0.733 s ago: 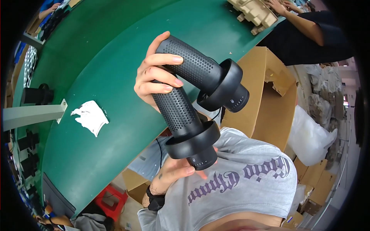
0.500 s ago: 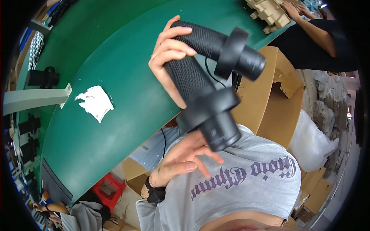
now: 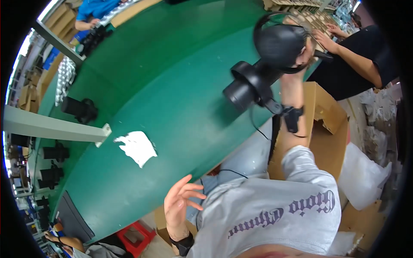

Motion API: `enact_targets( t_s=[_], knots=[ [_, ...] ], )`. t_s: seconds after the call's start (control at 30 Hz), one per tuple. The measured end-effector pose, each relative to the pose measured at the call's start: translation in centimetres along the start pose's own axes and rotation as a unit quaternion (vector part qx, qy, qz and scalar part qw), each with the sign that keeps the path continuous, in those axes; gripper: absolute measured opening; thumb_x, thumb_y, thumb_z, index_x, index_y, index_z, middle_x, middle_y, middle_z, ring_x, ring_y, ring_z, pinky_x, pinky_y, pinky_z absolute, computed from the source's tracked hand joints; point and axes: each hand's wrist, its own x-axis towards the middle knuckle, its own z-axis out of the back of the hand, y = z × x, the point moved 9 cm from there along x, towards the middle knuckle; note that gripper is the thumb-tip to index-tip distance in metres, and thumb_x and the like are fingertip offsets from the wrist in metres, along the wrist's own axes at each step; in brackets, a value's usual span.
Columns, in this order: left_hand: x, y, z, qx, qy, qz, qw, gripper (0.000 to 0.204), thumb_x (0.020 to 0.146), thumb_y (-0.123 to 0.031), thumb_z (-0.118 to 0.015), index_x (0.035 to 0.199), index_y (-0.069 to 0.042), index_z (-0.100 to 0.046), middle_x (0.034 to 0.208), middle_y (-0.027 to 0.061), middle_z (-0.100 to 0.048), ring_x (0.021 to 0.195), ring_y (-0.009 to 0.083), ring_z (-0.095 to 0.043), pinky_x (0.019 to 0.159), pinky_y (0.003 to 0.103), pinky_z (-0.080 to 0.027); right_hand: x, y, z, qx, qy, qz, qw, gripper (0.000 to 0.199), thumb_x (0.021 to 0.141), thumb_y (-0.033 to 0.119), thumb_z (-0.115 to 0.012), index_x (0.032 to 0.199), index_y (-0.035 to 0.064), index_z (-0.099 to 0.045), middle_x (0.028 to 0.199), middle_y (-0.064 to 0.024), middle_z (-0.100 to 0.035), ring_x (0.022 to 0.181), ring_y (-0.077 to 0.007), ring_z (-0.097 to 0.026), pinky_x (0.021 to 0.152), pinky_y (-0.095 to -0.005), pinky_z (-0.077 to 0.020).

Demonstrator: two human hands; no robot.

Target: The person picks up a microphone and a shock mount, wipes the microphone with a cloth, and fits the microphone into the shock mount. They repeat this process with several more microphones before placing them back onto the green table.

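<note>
My right hand [image 3: 305,55] is up at the far right, partly hidden behind a black barrel-shaped device [image 3: 247,88] that it grips. The device has a wide ring collar, and a rounded dark head with a hoop overlaps it; blur hides whether this is one piece or two. It is tilted above the green table [image 3: 180,116], with its barrel end toward the near left. Near the table's front edge, my left hand [image 3: 180,200] is open, fingers apart and holding nothing.
A crumpled white cloth or glove [image 3: 138,148] lies on the table beside a grey metal post [image 3: 56,127]. More black devices [image 3: 79,109] line the left. An open cardboard box [image 3: 316,112] stands at right, near a co-worker's arms [image 3: 359,64]. A red stool [image 3: 135,234] is below.
My right hand has swung the black barrels away to the far right and turned them. My left hand has come apart from them, down and left. The view has shifted too.
</note>
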Motion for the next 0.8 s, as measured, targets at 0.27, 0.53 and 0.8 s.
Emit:
enact_targets(
  t_s=[0.27,0.53,0.8],
  knots=[
    [0.1,-2.1,5.2,0.020,-0.101,-0.089,0.991,0.062,0.088,-0.028,-0.047,0.133,0.013,-0.034,0.109,0.0284,-0.057,0.081,0.0301,-0.065,0.050,0.031,-0.058,3.7,-2.7,-6.5,-0.768,0.181,0.187,0.585,0.051,0.074,0.029,-0.076,0.120,0.0148,-0.060,0.107,-0.0116,-0.066,0.093,-0.0263,-0.065,0.079,-0.0334,-0.0520],
    [0.0,-1.8,5.7,0.105,-0.097,-0.049,0.989,0.053,0.089,-0.023,-0.046,0.128,0.013,-0.041,0.107,0.0263,-0.059,0.080,0.0303,-0.066,0.053,0.033,-0.058,6.2,-2.2,-4.1,-0.842,0.123,0.115,0.512,0.052,0.078,0.040,-0.069,0.123,0.0154,-0.059,0.101,-0.0101,-0.062,0.091,-0.0291,-0.062,0.078,-0.0384,-0.0503],
    [-3.5,-4.3,13.6,0.122,-0.265,-0.110,0.950,0.044,0.092,-0.026,-0.050,0.122,0.006,-0.049,0.097,0.0196,-0.063,0.072,0.0256,-0.066,0.052,0.032,-0.056,2.5,3.6,-1.2,-0.711,0.004,0.179,0.680,0.028,0.092,0.021,-0.057,0.112,0.0015,-0.062,0.097,-0.0101,-0.066,0.088,-0.0148,-0.062,0.077,-0.0283,-0.0477]
  ],
)
